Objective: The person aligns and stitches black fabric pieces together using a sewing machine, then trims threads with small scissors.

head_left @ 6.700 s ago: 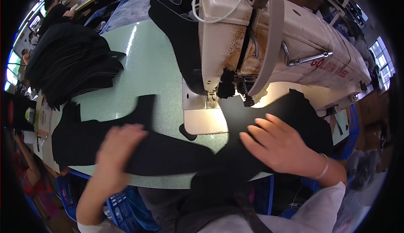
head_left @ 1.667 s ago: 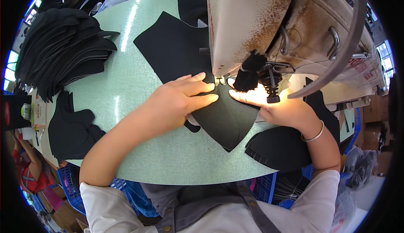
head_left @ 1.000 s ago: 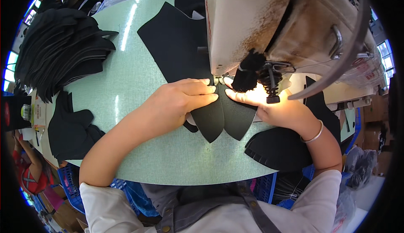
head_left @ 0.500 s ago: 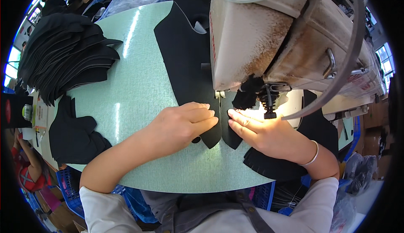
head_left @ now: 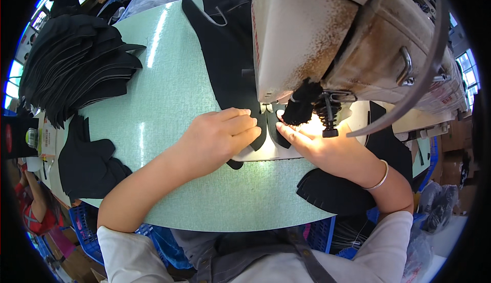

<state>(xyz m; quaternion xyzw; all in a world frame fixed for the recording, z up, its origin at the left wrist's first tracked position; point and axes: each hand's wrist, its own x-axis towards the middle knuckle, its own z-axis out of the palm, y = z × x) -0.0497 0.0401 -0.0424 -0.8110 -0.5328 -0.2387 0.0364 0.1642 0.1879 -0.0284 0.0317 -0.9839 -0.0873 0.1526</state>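
A long black fabric piece (head_left: 227, 65) runs under the sewing machine (head_left: 302, 32), its two rounded ends lying side by side below the presser foot (head_left: 266, 108). My left hand (head_left: 217, 137) has its fingers pressed together on the left end, just left of the foot; what its fingertips grip is partly hidden. On the other side, my right hand (head_left: 332, 147) lies with fingers stretched out flat, tips on the right end close to the foot. The machine's lamp lights this hand brightly. A pale strip of the machine bed shows below the rounded ends.
Black cut pieces stand in a tall stack (head_left: 76, 65) at the left, with a smaller pile (head_left: 89, 160) nearer me. More black pieces (head_left: 335, 191) lie under my right forearm. Blue baskets (head_left: 84, 232) sit below the green table (head_left: 225, 196). Another person (head_left: 37, 204) is at far left.
Both hands have moved slightly away from me with the black fabric, whose rounded ends now lie closer to the presser foot. A pale strip of machine bed has come into sight.
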